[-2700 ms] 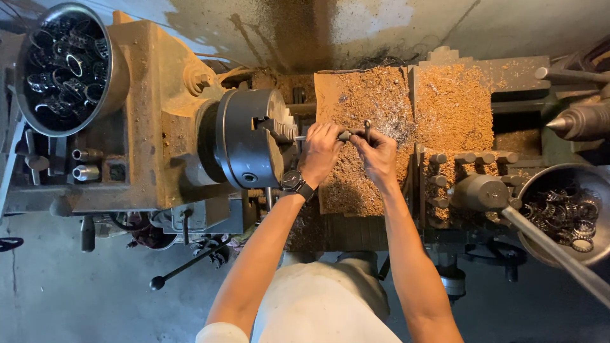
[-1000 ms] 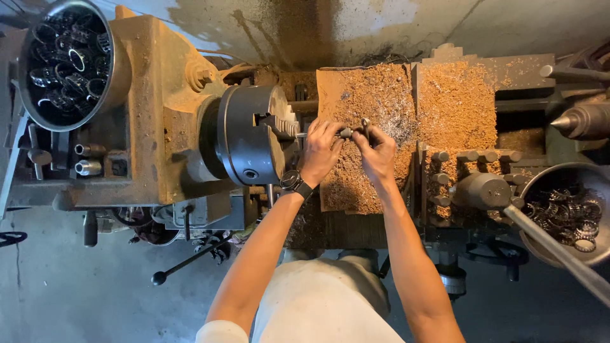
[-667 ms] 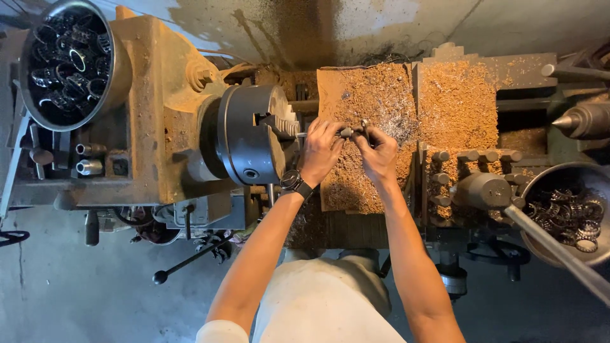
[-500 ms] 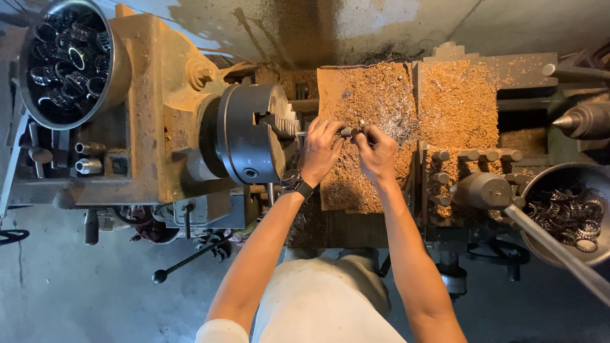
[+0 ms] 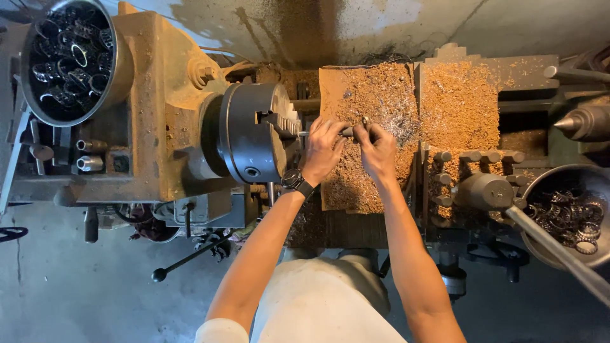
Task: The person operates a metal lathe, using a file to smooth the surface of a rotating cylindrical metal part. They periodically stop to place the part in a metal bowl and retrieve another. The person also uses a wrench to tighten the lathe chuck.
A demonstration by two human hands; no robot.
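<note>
hands at lathe | left hand [image 5: 323,147] pinches small metal rod [image 5: 347,131] beside chuck [image 5: 254,132] | right hand [image 5: 376,147] grips same rod | shavings [image 5: 381,95] beneath

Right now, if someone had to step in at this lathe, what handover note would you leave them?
Left hand: fingers around a small dark metal part just off the chuck jaws.
Right hand: pinching the same part from the other side.
Both hands are above the chip-covered carriage.
Bowl of metal rings sits on the headstock; a second bowl is at far right by the long lever.
Done: part is at the chuck. Whether it is seated cannot be told; clamping looks left to do.
</note>
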